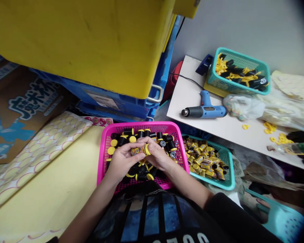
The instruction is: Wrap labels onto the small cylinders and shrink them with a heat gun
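A pink plastic basket (103,148) rests on my lap, filled with several small black tubes with yellow caps (131,137). Both hands meet above its middle. My left hand (123,156) and my right hand (157,155) are closed together on one small labelled tube with a yellow cap (142,149), held sideways between the fingers. The left hand grips the tube's body, the right hand pinches the capped end.
A teal basket (229,168) of labelled tubes sits right of the pink one. On a white board (218,125) lie a blue heat gun (205,109), a second teal basket (239,72), plastic bags and loose yellow rings. Yellow and blue crates (91,50) loom ahead; cardboard at left.
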Demonstrator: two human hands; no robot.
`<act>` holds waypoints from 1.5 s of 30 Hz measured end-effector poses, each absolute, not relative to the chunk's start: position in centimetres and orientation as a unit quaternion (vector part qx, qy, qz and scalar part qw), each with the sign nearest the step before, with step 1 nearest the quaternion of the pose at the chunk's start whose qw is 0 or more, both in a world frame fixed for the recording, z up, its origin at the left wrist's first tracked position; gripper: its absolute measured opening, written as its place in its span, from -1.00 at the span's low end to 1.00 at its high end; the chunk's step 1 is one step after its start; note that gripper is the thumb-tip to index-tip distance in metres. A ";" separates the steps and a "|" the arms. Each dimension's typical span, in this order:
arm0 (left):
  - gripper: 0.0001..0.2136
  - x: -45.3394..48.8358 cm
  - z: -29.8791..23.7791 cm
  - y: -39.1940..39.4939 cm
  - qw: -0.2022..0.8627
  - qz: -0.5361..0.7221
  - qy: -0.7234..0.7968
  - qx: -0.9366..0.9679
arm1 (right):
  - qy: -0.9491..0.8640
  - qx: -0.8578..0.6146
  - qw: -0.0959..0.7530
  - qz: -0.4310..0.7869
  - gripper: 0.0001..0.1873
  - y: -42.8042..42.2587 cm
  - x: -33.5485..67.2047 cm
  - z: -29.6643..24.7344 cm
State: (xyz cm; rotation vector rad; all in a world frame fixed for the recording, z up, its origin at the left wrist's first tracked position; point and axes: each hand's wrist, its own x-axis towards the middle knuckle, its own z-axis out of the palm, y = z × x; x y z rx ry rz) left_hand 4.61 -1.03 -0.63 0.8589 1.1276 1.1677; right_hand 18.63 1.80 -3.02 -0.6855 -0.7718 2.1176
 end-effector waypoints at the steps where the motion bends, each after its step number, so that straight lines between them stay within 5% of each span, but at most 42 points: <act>1: -0.76 4.6 -0.7 -1.1 0.606 0.506 0.486 0.374 | -0.306 -0.267 0.384 0.829 -0.49 1.8 18.6 -3.2; 15: -0.79 5.0 -0.3 -1.7 0.567 0.478 0.505 0.441 | -0.313 -0.245 0.338 0.853 -0.56 1.8 20.1 -3.6; 21: -0.76 5.1 -0.6 -1.6 0.578 0.467 0.511 0.432 | -0.343 -0.242 0.400 0.815 -0.58 1.2 19.6 -4.3; 27: -0.66 4.6 0.1 -1.4 0.563 0.473 0.500 0.458 | -0.293 -0.228 0.337 0.865 -0.38 1.5 20.6 -3.2; 36: -0.72 5.1 1.0 -1.6 0.605 0.415 0.493 0.467 | -0.289 -0.226 0.329 0.870 -0.41 1.0 21.3 -3.9; 45: -0.78 5.1 0.7 -1.6 0.468 0.378 0.504 0.620 | -0.346 -0.252 0.355 0.831 -0.39 1.2 22.1 -5.2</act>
